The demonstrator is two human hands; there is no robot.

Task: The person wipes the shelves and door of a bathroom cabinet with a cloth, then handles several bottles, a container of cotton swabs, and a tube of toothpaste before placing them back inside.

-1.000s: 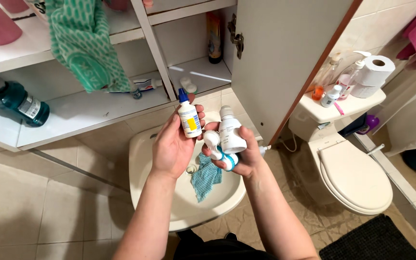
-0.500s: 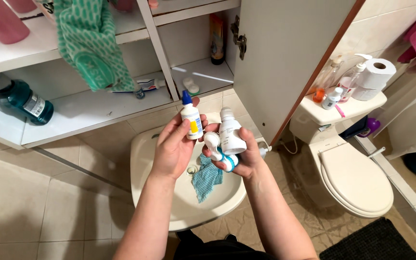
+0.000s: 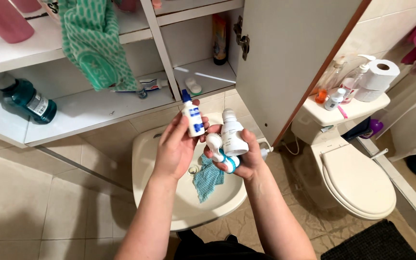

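Observation:
My left hand holds a small white dropper bottle with a blue cap, upright between thumb and fingers. My right hand cradles two things: a white bottle with a white cap and, below it, a smaller white and blue roll-on bottle. Both hands hover over a white sink, just below an open wall cabinet. A blue cloth lies in the basin under my hands.
The cabinet shelf holds a dark teal mouthwash bottle, a toothpaste tube and a hanging green towel. The open cabinet door stands right of my hands. A toilet with bottles and a paper roll is at right.
My left hand has turned the dropper bottle slightly, so its blue label now faces me. The view has drifted a little; my right hand keeps its two bottles.

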